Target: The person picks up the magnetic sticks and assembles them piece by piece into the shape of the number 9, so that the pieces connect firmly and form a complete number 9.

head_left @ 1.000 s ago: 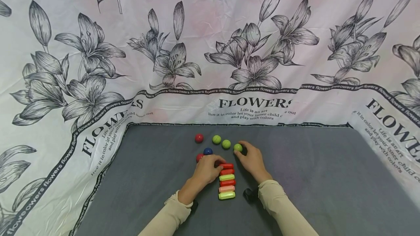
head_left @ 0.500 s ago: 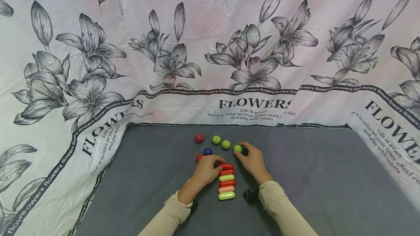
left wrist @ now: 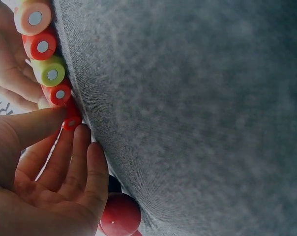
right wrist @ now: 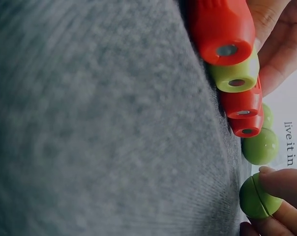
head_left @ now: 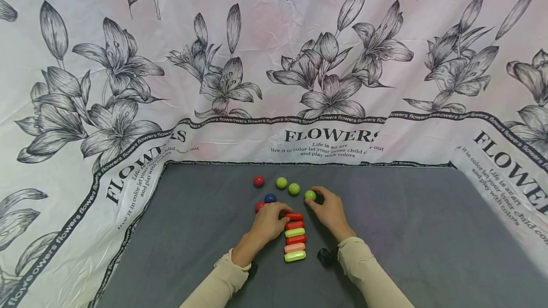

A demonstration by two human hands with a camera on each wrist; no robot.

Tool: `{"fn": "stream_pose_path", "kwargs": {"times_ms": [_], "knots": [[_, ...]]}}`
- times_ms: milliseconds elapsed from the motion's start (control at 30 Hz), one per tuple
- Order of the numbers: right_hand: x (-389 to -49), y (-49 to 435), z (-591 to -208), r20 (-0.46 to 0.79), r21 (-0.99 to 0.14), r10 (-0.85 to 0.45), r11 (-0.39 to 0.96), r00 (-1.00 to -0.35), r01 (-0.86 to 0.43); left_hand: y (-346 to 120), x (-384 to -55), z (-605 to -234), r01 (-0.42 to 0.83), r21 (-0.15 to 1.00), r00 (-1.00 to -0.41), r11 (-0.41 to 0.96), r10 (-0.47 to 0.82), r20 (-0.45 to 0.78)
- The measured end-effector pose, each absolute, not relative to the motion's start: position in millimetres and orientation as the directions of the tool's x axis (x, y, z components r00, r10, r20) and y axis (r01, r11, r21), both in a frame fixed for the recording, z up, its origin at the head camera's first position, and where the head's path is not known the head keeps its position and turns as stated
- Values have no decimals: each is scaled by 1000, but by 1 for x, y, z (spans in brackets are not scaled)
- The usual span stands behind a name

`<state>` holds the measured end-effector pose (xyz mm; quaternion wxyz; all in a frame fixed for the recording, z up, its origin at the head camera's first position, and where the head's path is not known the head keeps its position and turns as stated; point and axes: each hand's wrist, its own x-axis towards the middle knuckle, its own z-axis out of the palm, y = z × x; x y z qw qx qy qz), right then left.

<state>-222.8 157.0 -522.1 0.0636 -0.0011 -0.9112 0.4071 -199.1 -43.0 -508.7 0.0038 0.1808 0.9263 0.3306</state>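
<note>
My left hand [head_left: 267,222] pinches the left end of the farthest red rod [head_left: 295,216] in a row of short, thick plastic rods. In the left wrist view the thumb and fingers close around that rod's end [left wrist: 71,123]. Nearer me lie another red rod [head_left: 295,225], a yellow-green one [head_left: 295,233], a red one [head_left: 296,240], a pink one [head_left: 294,248] and a yellow-green one [head_left: 295,256]. Round silvery insets show in the rod ends. To the right, my right hand [head_left: 329,210] holds a green ball [right wrist: 256,199] between thumb and fingers; a seam line runs across the ball.
Two more green balls [head_left: 281,183] sit beyond the row, with a red ball [head_left: 259,181] to their left. A blue ball [head_left: 270,198] and another red ball [head_left: 259,206] lie just beyond my left hand. Flower-printed cloth [head_left: 325,141] borders the grey tabletop [head_left: 192,213].
</note>
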Motion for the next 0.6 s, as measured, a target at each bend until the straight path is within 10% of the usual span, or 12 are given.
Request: {"fn": "stream_pose_path", "kwargs": {"times_ms": [600], "knots": [[-220,160,-521,118,-755,39,653,-992,-64,-44,-199,-509,336,628,-932,701,343,116]]}}
